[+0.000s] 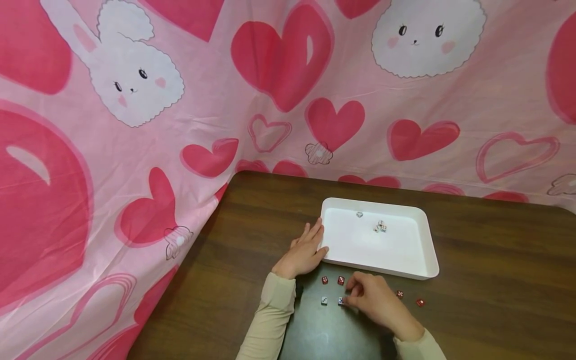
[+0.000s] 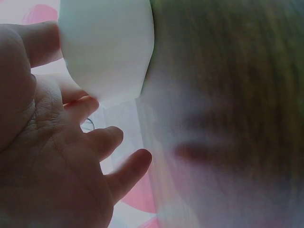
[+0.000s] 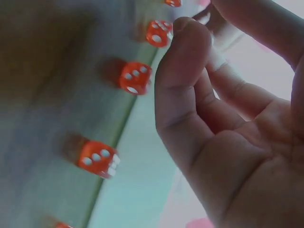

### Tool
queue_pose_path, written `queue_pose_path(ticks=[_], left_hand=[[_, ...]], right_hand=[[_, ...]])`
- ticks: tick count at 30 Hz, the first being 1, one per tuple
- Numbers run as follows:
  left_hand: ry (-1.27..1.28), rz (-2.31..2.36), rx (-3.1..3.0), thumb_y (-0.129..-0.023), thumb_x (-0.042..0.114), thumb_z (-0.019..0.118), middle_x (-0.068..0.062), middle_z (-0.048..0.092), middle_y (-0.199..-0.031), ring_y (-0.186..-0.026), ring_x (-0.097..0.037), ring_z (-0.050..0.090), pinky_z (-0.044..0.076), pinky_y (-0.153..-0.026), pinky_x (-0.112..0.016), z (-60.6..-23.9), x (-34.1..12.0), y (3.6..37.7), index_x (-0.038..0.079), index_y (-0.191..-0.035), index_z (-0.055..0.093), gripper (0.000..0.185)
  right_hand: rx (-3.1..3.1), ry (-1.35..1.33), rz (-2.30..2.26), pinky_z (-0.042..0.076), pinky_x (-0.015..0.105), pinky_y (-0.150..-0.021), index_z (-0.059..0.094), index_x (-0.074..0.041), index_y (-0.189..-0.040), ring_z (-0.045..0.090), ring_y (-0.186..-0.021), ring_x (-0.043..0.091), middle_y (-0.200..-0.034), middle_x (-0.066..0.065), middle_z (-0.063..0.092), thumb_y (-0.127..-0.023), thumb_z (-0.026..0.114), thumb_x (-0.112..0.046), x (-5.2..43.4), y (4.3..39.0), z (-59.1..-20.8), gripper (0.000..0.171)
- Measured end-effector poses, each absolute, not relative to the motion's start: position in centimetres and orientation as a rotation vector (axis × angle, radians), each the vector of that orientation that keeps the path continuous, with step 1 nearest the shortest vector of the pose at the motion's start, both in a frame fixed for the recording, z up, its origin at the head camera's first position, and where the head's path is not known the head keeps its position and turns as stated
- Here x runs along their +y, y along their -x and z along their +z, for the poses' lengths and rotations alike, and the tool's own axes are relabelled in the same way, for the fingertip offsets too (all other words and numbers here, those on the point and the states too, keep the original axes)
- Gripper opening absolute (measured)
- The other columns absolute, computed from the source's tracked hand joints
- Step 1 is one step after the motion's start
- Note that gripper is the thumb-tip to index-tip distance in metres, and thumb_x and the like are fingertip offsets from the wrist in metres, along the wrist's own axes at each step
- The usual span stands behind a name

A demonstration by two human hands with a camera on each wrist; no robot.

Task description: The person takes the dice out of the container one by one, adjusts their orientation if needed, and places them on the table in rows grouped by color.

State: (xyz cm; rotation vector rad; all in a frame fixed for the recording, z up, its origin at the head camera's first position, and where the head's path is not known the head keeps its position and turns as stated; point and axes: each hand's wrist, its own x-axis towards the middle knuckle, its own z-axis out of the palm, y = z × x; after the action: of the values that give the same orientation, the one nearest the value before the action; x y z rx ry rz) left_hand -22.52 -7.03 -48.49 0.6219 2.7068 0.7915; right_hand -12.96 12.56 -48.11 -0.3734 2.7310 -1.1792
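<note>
My right hand [image 1: 375, 300] bends its fingers down over a white die [image 1: 341, 300] on the dark tabletop [image 1: 486, 280], fingertips touching or just about to pinch it; whether the die is actually gripped I cannot tell. The die lies at the tips of the thumb and forefinger, in front of the white tray [image 1: 423, 272], with a second white die [image 1: 324, 300] to its left and two red dice [image 1: 325, 280] just beyond. It looks small, hard, light and smooth, likely to roll or slip, so I judge two opposite flat faces the best hold. My left hand [image 1: 303, 252] rests flat, fingers straight, against the tray's left wall. More white dice [image 1: 380, 226] lie inside the tray.
</note>
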Motion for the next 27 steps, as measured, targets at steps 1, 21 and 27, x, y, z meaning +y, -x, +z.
queue_pose_path(ticks=[1,21,27], left_hand=[[-0.623,0.79,2.708,-0.101,0.038,0.044,0.008,0.003,-0.164,-0.152,-0.027,0.004,0.019,-0.115,-0.058,-48.5,-7.0,22.5,0.01,-0.154,0.021,0.064],[-0.609,0.758,2.733,-0.101,0.036,0.045,0.007,0.004,-0.164,-0.152,-0.026,0.004,0.02,-0.114,-0.059,-48.5,-6.8,22.2,0.012,-0.154,0.02,0.064],[-0.614,0.747,2.753,-0.102,0.033,0.044,0.006,0.006,-0.164,-0.152,-0.026,0.004,0.02,-0.115,-0.056,-48.5,-6.8,22.2,0.012,-0.154,0.022,0.06]], right_hand=[[2.737,0.377,-1.176,0.04,0.02,-0.053,0.063,-0.009,-0.08,0.047,-0.055,-0.002,-0.063,-0.009,0.058,-0.075,0.078,-0.014,12.7,13.0,-47.9,0.017],[2.985,0.328,-1.034,0.04,0.022,-0.057,0.066,-0.011,-0.084,0.046,-0.058,0.004,-0.063,-0.008,0.056,-0.083,0.074,-0.02,15.0,15.2,-43.6,0.013],[3.11,0.35,-0.973,0.043,0.026,-0.061,0.066,-0.01,-0.083,0.049,-0.062,0.006,-0.065,-0.007,0.059,-0.083,0.074,-0.017,16.0,15.9,-42.2,0.01]])
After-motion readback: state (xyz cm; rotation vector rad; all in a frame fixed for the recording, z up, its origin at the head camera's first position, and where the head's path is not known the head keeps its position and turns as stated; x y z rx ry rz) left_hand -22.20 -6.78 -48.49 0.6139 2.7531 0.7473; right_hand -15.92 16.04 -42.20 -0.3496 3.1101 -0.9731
